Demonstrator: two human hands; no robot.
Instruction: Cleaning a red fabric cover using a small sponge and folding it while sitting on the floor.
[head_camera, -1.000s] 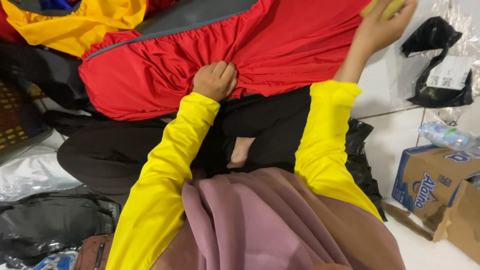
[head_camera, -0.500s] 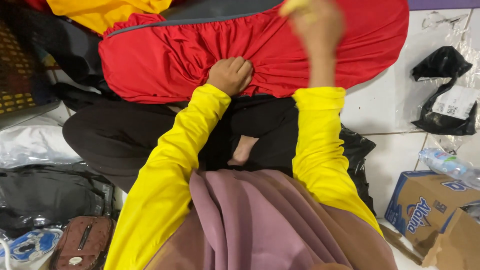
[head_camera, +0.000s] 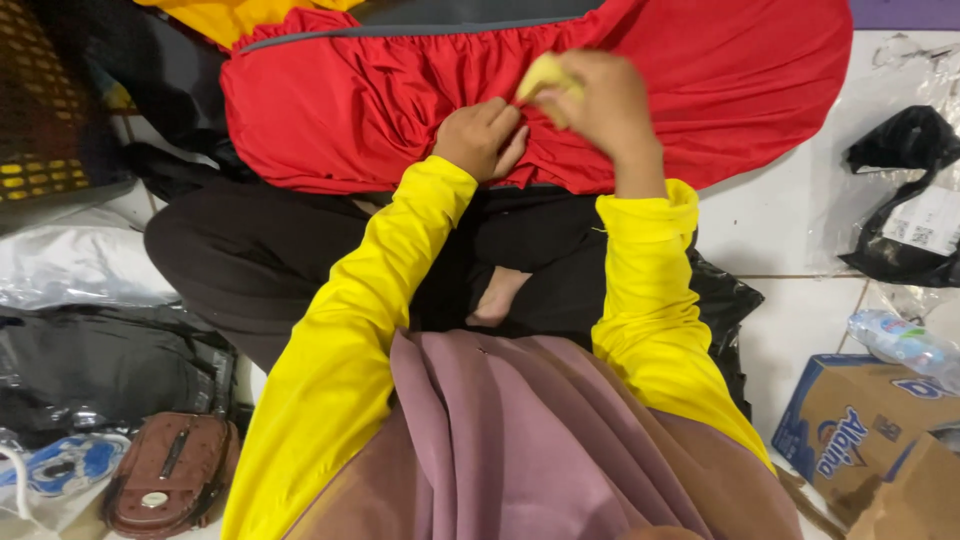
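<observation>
Red fabric (head_camera: 380, 110) is bunched under my left hand (head_camera: 480, 138), fingers curled shut and pinching a fold of it. My right hand (head_camera: 600, 100) sits just beside, fingers closed around a small pale yellow piece (head_camera: 540, 75) touching the cloth. It's spread over my lap, above black trousers (head_camera: 250, 260). Further out on the floor: brown pouch (head_camera: 170, 475), cardboard box (head_camera: 850, 430), plastic bottle (head_camera: 905, 340).

Both sets of fingers (head_camera: 497, 128) meet on the spread garment (head_camera: 380, 110) lying beyond the person's folded legs, a small pale lump (head_camera: 545, 74) pinched just right of the left fingers, with a cardboard box (head_camera: 850, 430) and a bottle (head_camera: 905, 343) on the floor (head_camera: 770, 215) well right and nearer, and a pouch (head_camera: 170, 475) far left and nearer.
</observation>
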